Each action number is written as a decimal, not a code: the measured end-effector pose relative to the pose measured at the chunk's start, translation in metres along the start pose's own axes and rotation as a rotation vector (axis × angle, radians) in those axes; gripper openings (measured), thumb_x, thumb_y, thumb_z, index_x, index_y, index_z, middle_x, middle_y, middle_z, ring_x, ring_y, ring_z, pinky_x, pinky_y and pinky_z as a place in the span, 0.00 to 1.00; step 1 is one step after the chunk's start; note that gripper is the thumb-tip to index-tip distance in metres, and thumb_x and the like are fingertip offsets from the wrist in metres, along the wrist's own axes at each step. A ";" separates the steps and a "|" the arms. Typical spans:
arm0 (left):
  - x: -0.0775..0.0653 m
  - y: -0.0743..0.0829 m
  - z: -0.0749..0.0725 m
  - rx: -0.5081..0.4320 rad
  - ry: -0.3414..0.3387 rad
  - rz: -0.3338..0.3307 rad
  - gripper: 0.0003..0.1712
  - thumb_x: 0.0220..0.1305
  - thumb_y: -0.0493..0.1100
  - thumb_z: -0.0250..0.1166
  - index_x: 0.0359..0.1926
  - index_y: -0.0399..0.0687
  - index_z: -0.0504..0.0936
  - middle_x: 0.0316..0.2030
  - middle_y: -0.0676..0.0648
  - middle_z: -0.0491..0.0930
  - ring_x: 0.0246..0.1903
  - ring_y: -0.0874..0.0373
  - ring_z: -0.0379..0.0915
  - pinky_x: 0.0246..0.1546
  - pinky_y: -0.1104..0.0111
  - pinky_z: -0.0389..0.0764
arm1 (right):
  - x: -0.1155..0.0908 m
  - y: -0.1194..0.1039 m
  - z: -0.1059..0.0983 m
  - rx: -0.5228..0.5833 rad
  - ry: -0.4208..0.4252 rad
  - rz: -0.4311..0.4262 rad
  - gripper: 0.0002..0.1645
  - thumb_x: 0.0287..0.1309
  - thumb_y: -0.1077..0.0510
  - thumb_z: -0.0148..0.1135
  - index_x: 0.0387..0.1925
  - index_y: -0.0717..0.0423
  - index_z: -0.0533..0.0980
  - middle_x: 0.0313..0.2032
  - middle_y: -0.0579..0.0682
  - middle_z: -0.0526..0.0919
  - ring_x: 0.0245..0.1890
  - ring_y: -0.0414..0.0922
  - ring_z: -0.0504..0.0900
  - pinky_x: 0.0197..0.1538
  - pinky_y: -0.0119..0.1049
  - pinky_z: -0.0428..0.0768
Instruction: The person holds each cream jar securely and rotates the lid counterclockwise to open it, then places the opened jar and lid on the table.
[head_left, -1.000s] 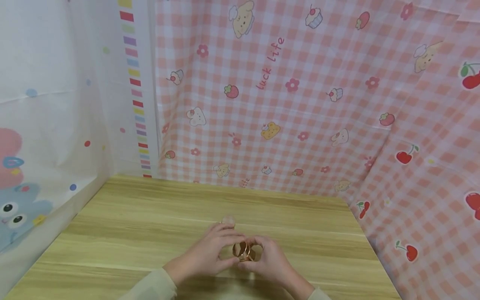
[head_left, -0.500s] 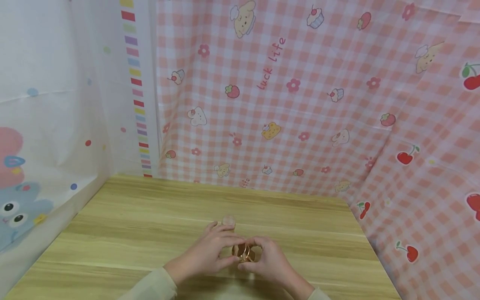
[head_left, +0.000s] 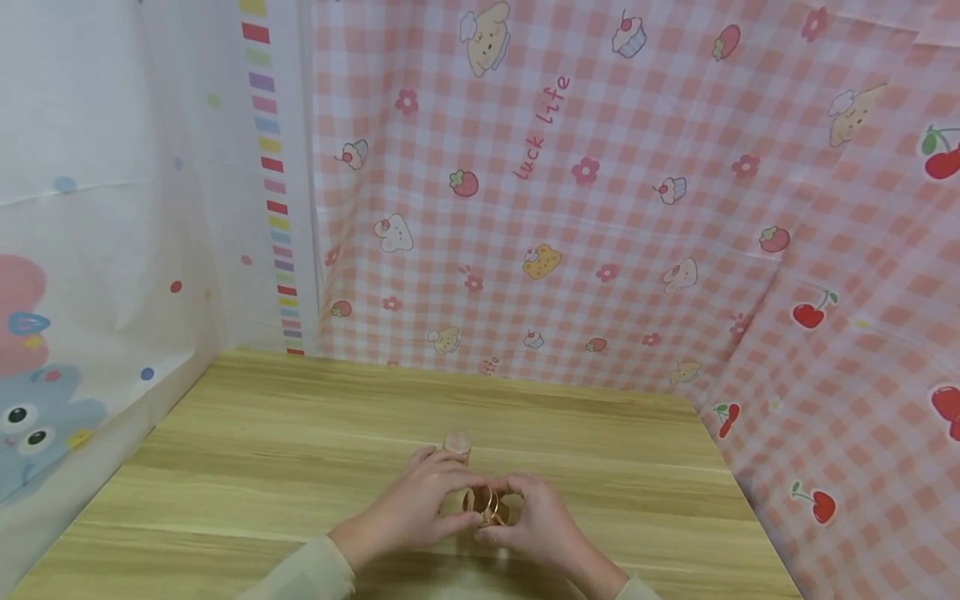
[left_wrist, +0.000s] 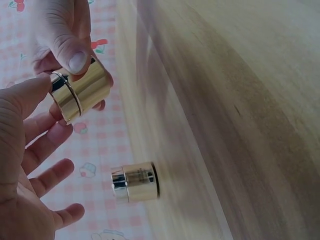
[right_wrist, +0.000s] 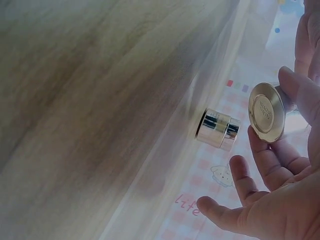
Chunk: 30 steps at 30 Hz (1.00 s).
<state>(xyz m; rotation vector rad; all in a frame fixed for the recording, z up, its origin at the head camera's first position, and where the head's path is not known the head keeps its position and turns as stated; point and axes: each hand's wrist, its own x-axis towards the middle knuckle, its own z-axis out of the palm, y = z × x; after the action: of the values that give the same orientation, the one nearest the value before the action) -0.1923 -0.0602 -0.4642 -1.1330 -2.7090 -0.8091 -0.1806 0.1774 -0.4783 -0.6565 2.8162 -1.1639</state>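
Left hand (head_left: 412, 504) has drawn its outer fingers back slightly, baring more of the standing jar (head_left: 457, 444). It and the right hand (head_left: 540, 517) pinch the gold container (left_wrist: 93, 87), long axis crosswise between them

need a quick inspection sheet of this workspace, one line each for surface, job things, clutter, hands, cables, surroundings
surface: wood-grain table, light toned
job's things: a shiny gold container, held tilted between the hands; its round base bears marks too small to read. A second gold container stands upright on the table, beyond the left hand
clutter: nothing seen
hands: left hand pinches one end of the held container; right hand grips the other
cables: nothing seen
surroundings: pink-and-white checked cloth behind and on the right; white cloth with coloured dots on the left
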 end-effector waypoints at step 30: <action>0.001 0.000 0.005 0.053 0.013 0.009 0.28 0.66 0.56 0.75 0.64 0.57 0.85 0.61 0.54 0.87 0.66 0.50 0.78 0.75 0.34 0.66 | -0.001 0.005 0.003 0.004 0.019 0.024 0.27 0.49 0.43 0.86 0.49 0.45 0.86 0.49 0.38 0.90 0.60 0.52 0.83 0.67 0.66 0.77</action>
<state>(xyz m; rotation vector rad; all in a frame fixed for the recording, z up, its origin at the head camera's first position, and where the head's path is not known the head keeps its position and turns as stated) -0.1925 -0.0567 -0.4676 -1.1248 -2.6958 -0.7360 -0.1811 0.1792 -0.4841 -0.6129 2.8287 -1.1784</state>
